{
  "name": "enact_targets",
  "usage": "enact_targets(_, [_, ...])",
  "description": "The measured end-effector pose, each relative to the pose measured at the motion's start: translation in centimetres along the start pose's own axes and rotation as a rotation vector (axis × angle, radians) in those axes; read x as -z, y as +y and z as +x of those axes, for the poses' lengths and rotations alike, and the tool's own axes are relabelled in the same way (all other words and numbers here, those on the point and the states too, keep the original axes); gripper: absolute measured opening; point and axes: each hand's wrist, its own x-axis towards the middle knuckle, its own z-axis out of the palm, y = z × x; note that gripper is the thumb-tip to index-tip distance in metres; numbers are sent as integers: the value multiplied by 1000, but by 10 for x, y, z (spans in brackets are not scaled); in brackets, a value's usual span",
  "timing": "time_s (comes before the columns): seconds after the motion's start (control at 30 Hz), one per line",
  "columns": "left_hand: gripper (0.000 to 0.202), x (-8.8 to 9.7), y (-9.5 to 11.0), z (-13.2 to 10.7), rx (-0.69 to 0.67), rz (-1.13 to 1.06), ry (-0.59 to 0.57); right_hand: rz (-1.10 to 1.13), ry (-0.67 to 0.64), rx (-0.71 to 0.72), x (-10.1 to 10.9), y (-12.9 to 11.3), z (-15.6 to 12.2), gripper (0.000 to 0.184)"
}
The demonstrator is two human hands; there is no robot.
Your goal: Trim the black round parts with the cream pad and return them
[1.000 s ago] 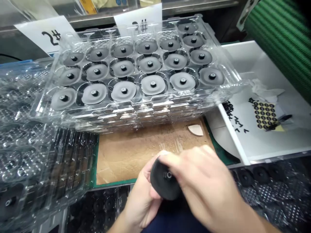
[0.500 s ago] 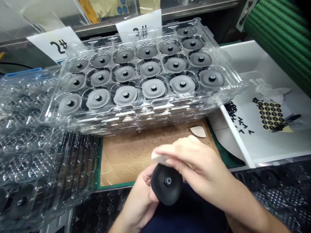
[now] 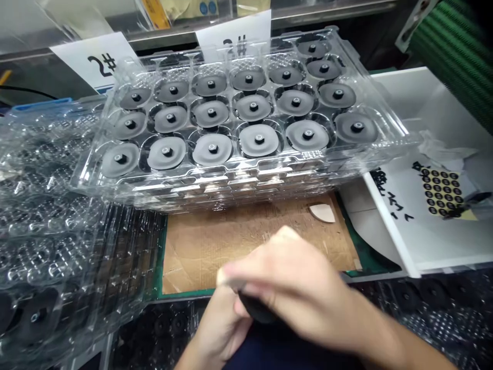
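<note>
A black round disc (image 3: 256, 308), dished and partly hidden by my fingers, is gripped at its edge by my left hand (image 3: 219, 321). My right hand (image 3: 298, 282), blurred by motion, lies over the disc's upper side with its fingers pinched on a thin pale pad (image 3: 234, 283). The pad rests at the disc's rim; most of it is covered by the fingers. Both hands are low in the view, over the near edge of a cardboard sheet (image 3: 192, 257). Another pale, curved-edged piece (image 3: 323, 212) lies on the cardboard.
Beyond the cardboard stands a stack of clear plastic trays (image 3: 239, 177), its top tray holding black discs with centre stubs. More clear trays (image 3: 50, 205) are piled at left. At right, a white bin (image 3: 389, 231) contains small black parts and a sticker sheet (image 3: 441, 192). Paper signs (image 3: 96, 59) stand behind.
My right hand has swept left and down across the disc with the pad. The disc has tilted, so its centre stub is out of sight. The camera view has shifted slightly.
</note>
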Motion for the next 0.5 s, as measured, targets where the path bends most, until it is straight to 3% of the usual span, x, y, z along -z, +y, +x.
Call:
enact_targets(0.1, [64, -1, 7, -1, -3, -86, -1, -27, 164, -370, 0, 35, -8, 21])
enact_targets(0.17, [60, 1, 10, 0, -7, -144, 33, -89, 163, -498, -9, 60, -24, 22])
enact_targets(0.27, [59, 7, 10, 2, -14, -151, 83, -148, 49, -527, -33, 88, -61, 24])
enact_targets(0.4, [65, 12, 10, 6, -10, -136, 87, -294, 114, -579, -64, 102, -104, 30])
enact_targets(0.5, [62, 12, 12, 8, -15, -153, 81, -396, 163, -585, -76, 101, -118, 33])
